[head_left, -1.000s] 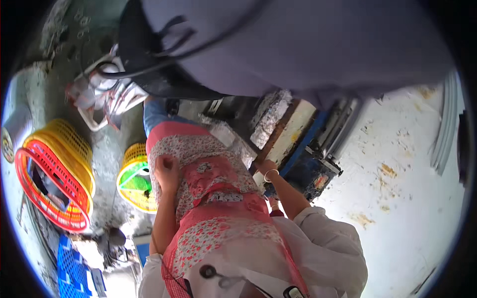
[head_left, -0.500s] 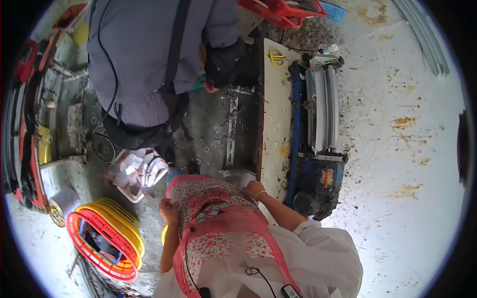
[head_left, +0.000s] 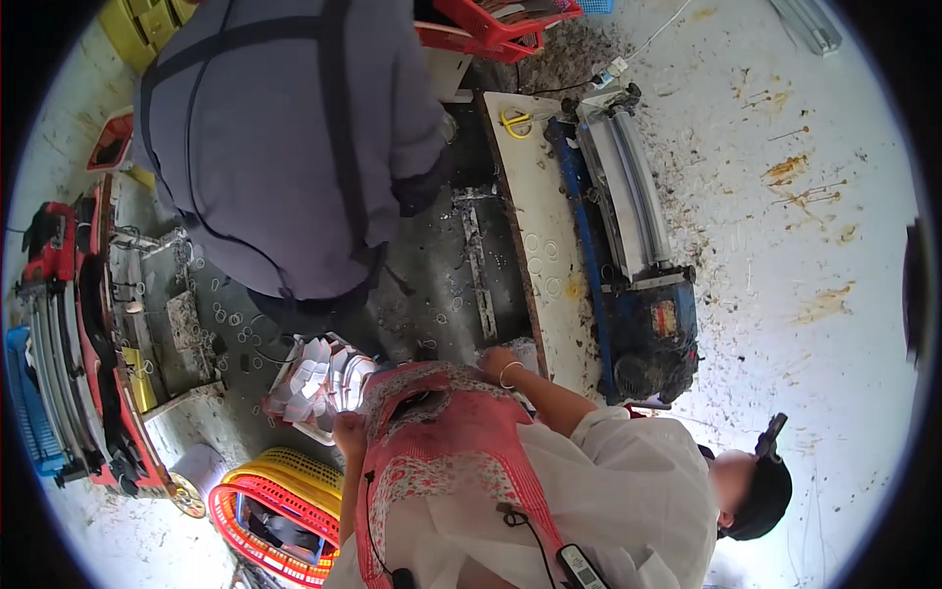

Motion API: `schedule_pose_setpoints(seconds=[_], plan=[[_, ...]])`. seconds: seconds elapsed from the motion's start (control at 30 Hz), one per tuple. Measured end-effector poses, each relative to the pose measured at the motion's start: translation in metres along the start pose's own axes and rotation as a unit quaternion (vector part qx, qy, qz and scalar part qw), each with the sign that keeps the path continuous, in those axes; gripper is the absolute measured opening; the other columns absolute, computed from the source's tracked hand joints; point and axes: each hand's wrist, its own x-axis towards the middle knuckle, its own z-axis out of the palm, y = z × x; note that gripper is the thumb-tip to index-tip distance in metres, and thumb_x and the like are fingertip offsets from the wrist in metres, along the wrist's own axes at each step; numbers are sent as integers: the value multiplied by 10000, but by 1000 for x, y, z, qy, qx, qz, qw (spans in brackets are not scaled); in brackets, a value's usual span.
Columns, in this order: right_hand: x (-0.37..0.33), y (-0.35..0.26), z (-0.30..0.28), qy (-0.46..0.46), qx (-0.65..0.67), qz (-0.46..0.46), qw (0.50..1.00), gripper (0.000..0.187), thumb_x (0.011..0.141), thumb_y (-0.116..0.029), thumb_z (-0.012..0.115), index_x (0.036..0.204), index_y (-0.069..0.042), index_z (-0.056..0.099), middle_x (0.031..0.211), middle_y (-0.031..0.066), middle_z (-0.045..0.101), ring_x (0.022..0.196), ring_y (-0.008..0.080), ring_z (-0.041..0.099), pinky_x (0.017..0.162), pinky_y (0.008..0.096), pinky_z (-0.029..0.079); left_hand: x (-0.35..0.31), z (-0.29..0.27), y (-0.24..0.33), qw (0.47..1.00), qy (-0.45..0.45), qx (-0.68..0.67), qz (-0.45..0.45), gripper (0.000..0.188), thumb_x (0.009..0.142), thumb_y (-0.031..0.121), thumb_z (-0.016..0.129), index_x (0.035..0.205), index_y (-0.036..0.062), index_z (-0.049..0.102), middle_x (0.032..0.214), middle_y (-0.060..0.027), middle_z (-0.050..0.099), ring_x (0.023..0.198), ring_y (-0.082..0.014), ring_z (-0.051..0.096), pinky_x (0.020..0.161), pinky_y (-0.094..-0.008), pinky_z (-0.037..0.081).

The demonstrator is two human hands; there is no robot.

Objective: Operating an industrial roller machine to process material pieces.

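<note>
My left hand [head_left: 348,432] hangs at the left side of my pink floral apron [head_left: 446,432], beside a crate of white and reddish pieces [head_left: 319,383]. The back of the hand faces up and its fingers are mostly hidden. My right hand [head_left: 497,363], with a bracelet at the wrist, is at the apron's right edge. Its fingers look bent, but their undersides are hidden and nothing held can be made out. Close by it lies some clear plastic [head_left: 527,351], seemingly on the floor beside a narrow pale bench [head_left: 549,275].
A person in a dark grey jacket [head_left: 270,147] fills the passage ahead. Blue machinery [head_left: 648,339] stands at right, yellow scissors [head_left: 516,123] on the bench. Red and yellow baskets [head_left: 285,481] stand at lower left, red-framed machinery [head_left: 93,344] beyond. A black-capped person [head_left: 760,496] appears lower right.
The whole view has shifted, bringing the crate and baskets farther right in the picture. The jacketed person's outline has shifted left. A black-capped person has come into view. My hands stay low beside my apron.
</note>
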Motion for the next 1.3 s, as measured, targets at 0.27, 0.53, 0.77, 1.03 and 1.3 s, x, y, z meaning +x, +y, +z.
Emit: schedule_pose_setpoints(seconds=[0.27, 0.53, 0.77, 1.03, 1.3], plan=[[4, -53, -5, 16, 59, 29, 998, 354, 731, -390, 612, 783, -53, 705, 824, 199, 654, 817, 363, 631, 773, 420, 495, 34, -64, -7, 996, -10, 83, 11, 160, 674, 46, 724, 769, 46, 595, 725, -52, 628, 691, -146, 616, 640, -280, 496], [37, -76, -8, 53, 66, -25, 996, 379, 789, -349, 546, 831, 3, 682, 900, 252, 630, 889, 402, 607, 822, 456, 472, 69, -99, -78, 975, -59, 214, 19, 180, 708, 171, 688, 830, 47, 643, 736, -121, 667, 697, -252, 661, 644, -344, 519], [71, -171, -61, 19, -4, -152, 988, 290, 766, -292, 533, 854, -51, 667, 899, 220, 640, 850, 394, 616, 771, 467, 490, 87, -107, -119, 917, -148, 366, -54, 175, 750, 192, 620, 863, 64, 655, 797, -113, 670, 744, -250, 654, 643, -361, 523], [102, -323, -128, -19, -75, -371, 925, 261, 798, -313, 559, 850, -71, 642, 858, 185, 647, 822, 361, 628, 731, 460, 499, 106, -107, -68, 858, -186, 475, -54, 206, 808, 216, 535, 900, 90, 670, 878, -101, 669, 823, -240, 649, 655, -381, 528], [114, -456, -211, -261, -3, -573, 777, 90, 852, -98, 569, 863, -13, 599, 671, 69, 629, 610, 130, 615, 576, 269, 488, 143, -29, 25, 943, 220, 67, -242, 191, 792, 217, 554, 786, 60, 662, 796, -209, 641, 807, -374, 624, 734, -450, 505]])
